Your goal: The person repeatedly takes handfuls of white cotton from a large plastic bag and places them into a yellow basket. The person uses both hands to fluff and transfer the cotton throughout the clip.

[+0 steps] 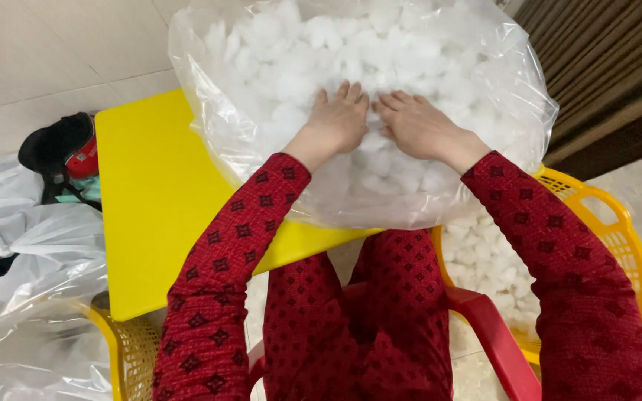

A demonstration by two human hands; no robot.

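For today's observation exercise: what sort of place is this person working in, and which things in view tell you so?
Probably a home or small workshop set up for hand stuffing work: a tiled floor, a small yellow table, yellow plastic baskets, and both hands in a big clear bag of white fibre filling.

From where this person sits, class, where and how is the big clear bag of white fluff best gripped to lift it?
Probably by the loose plastic rim at the open mouth, one hand on each side, coming from above. The clear bag is soft, bulging and overhangs the yellow table; both hands, left and right, lie flat on the fluff.
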